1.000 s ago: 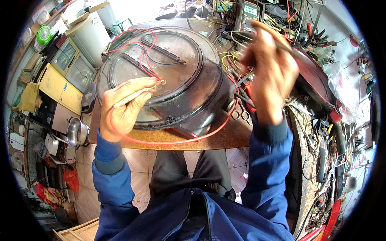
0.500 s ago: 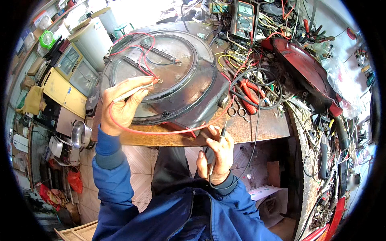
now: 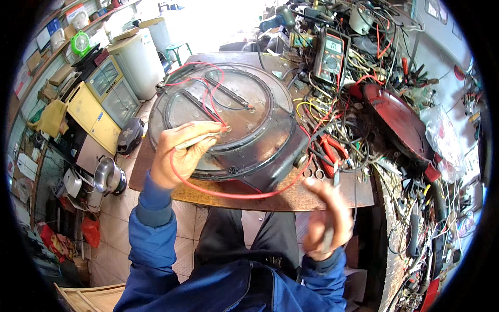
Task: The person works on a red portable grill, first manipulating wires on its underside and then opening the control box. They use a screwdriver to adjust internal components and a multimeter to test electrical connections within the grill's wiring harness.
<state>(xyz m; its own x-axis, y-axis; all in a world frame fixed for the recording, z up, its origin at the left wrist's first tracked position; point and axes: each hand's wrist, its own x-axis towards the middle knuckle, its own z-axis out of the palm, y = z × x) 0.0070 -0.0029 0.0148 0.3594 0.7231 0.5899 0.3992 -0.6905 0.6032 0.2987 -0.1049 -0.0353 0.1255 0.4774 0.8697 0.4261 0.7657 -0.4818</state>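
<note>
L hand (image 3: 179, 156) fingers (image 3: 200, 129) pinched on a thin pale rod w/ red wire (image 3: 244, 194), tip pressed to a terminal near centre of the round dark appliance base (image 3: 228, 122), which lies upside down mid-bench (image 3: 322, 195). R hand (image 3: 325, 221) blurred, below base's right corner, closed round a slim tool; grip detail can't tell. Looks like the wire-joining step: next needs R tool brought up to that terminal. Room: base's right side is packed w/ cables, pliers (image 3: 330, 151), multimeter (image 3: 331, 54); its near edge is open.

Blue jacket sleeves with ribbed cuffs, dark trousers, bare hands.
</note>
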